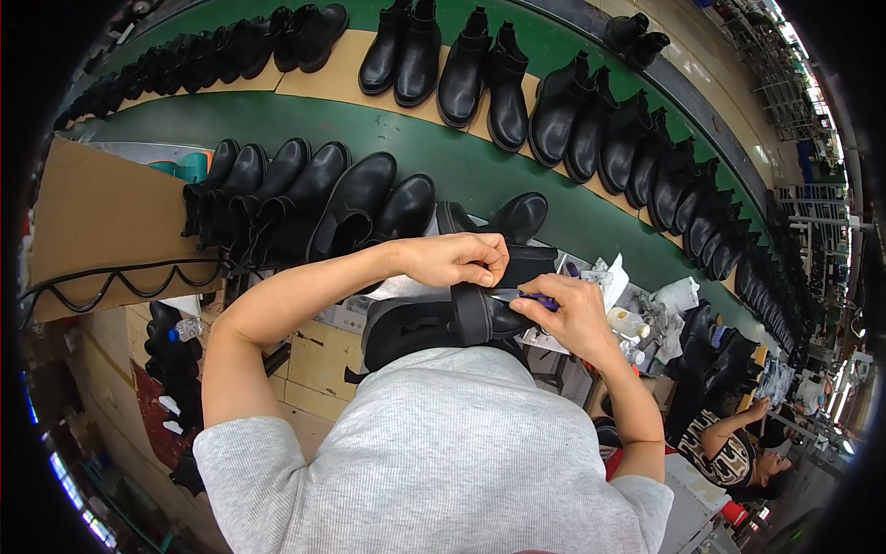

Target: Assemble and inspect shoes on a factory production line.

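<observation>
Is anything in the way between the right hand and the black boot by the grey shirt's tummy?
Nothing visible blocks it. The right hand holds a purple-handled tool pointing at the black boot. The left hand is off to the left, not between them.

**No readable lettering in your view**

You can read no label, number or sign here. The white bottle just beyond your right hand and the clear bottle over to your left are too small for you to make out any print. The patterned top of the person at your far right gives you no legible word either.
</observation>
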A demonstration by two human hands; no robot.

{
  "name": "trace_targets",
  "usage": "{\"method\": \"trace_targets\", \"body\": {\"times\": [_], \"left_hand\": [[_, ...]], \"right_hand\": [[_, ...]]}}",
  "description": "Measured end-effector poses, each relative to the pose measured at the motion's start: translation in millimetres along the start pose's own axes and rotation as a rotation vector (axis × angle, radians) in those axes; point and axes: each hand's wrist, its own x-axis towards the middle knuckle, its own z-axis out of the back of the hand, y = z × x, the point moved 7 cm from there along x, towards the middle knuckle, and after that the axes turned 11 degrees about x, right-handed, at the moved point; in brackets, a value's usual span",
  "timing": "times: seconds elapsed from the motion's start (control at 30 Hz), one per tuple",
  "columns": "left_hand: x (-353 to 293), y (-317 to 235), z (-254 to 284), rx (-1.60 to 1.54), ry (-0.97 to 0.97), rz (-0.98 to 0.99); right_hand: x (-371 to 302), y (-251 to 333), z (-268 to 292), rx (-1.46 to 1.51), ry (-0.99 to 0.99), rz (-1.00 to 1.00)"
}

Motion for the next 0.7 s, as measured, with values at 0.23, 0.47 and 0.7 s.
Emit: {"method": "trace_targets", "body": {"times": [0.23, 0.47, 0.7], "left_hand": [[0, -1, -1, 0.004, 0.000, 0.010], [-1, 1, -3, 0.008, 0.004, -0.002], [-8, 25, 9, -0.381, -0.261, 0.089]], "right_hand": [[0, 2, 0, -0.029, 0.014, 0.013], [-1, 0, -3, -0.031, 0.017, 0.027], [-17, -29, 36, 0.325, -0.381, -0.145]]}}
